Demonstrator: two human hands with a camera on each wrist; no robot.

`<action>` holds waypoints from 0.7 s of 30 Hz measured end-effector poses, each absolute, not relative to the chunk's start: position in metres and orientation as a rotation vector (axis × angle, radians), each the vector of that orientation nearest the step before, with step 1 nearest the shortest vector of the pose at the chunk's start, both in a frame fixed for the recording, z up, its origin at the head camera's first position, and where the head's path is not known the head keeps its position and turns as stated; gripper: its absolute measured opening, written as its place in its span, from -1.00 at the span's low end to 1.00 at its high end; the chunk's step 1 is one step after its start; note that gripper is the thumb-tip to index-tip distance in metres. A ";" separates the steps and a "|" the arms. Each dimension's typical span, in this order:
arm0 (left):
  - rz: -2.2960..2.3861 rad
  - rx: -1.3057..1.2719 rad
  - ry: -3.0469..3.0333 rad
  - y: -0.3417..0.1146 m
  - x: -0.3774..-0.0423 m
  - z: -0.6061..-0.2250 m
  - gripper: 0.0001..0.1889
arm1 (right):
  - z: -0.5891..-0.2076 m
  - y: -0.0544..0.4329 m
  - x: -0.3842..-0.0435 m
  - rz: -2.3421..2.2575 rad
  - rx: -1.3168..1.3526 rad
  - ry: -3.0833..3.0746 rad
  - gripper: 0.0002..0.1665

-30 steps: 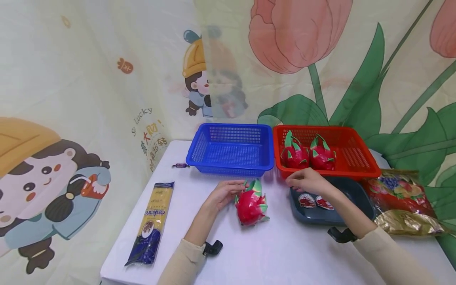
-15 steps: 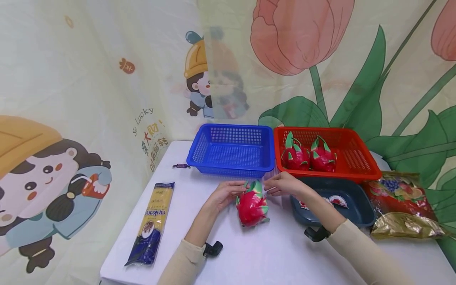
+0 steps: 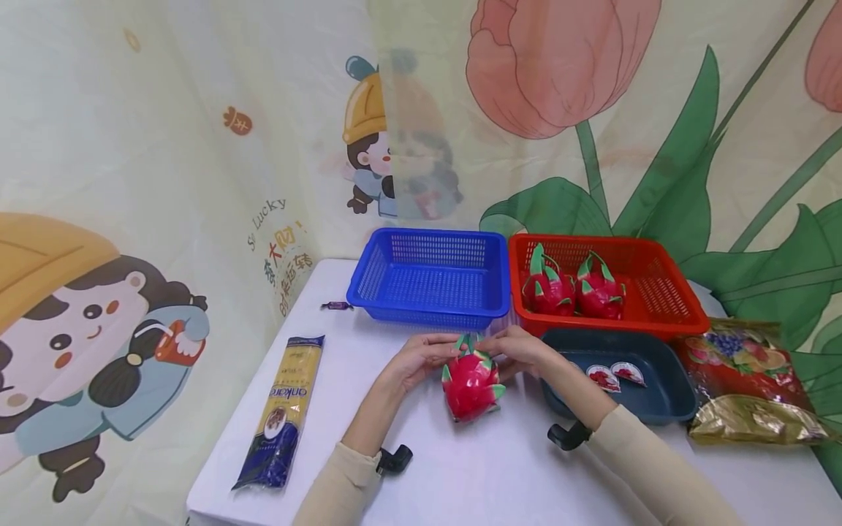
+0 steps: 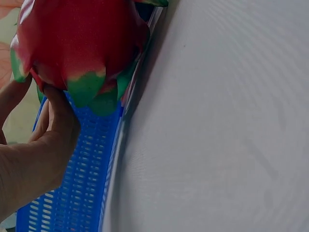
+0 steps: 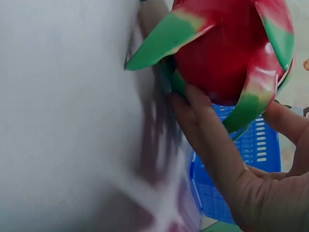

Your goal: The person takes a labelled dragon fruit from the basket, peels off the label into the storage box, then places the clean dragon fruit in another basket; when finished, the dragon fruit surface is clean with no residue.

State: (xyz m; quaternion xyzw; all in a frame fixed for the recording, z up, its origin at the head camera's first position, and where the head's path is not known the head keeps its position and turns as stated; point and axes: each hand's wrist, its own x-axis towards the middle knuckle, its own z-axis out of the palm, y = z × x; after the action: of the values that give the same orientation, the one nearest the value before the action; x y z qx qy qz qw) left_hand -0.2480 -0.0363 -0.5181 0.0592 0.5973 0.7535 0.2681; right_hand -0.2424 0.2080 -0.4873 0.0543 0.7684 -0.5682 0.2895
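Note:
A red dragon fruit (image 3: 471, 386) with green-tipped scales is between my two hands on the white table. My left hand (image 3: 416, 359) grips it from the upper left; thumb and fingers meet its skin in the left wrist view. From the upper right, my right hand (image 3: 516, 349) holds the same fruit, its thumb and fingers on either side in the right wrist view. Behind the hands stands a blue basket (image 3: 427, 315) with nothing seen inside. To its right a red basket (image 3: 664, 321) holds two more dragon fruits (image 3: 550, 294).
A dark tray (image 3: 658, 409) with several round stickers (image 3: 603, 378) lies right of the right hand. Beyond it is a shiny red-gold bag (image 3: 746, 380). On the left lie a pasta packet (image 3: 283, 409) and a small wrapped candy (image 3: 337, 305).
My right hand has come left from above the dark tray to the dragon fruit and now holds it. The fruit has turned slightly and shifted a little right. The left hand has barely moved.

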 end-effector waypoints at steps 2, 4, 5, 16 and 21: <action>2.024 0.191 1.615 -0.036 -0.248 -0.517 -0.57 | -0.488 0.207 -0.243 -1.517 0.173 2.059 -0.45; 2.017 0.223 1.617 -0.036 -0.249 -0.517 -0.56 | -0.488 0.207 -0.243 -1.512 0.197 2.078 -0.46; 2.015 0.237 1.616 -0.036 -0.250 -0.518 -0.56 | -0.487 0.206 -0.243 -1.507 0.202 2.089 -0.47; 2.080 0.263 1.451 -0.036 -0.254 -0.512 -0.61 | -0.477 0.209 -0.238 -1.514 0.138 2.122 -0.48; 2.105 0.263 1.378 -0.034 -0.256 -0.508 -0.59 | -0.473 0.217 -0.228 -1.500 0.121 2.117 -0.48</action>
State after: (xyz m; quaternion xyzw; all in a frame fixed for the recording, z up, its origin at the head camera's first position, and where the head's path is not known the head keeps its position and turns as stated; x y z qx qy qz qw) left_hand -0.2557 -0.0336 -0.5081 0.0992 0.5194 0.7934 0.3015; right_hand -0.2279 0.2170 -0.4735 0.0450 0.7850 -0.5564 0.2688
